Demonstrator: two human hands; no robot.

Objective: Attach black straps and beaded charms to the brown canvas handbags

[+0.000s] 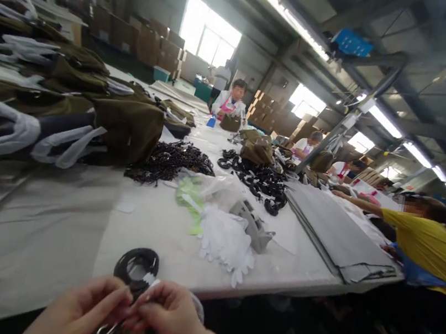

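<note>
At the table's near edge my left hand [86,308] and my right hand [171,313] meet, both closed in a pinch with fingertips almost touching. What they pinch is hidden by the fingers. Right behind them lies a black coiled strap [123,266], its lower part covered by the hands. A small white tag [149,279] shows at the coil's side, close to my right fingers. Beneath the fingertips a shiny metal hook [105,332] pokes out. Part of a pale round rim [198,309] shows behind my right hand.
White gloves [224,240] lie by a grey dispenser [252,226]. Beyond are piles of dark metal clasps [173,161] and black coils [263,181]. Olive bags [123,130] are stacked left; grey sheets [335,228] lie right. A person in yellow [429,248] leans over the table; others work farther back.
</note>
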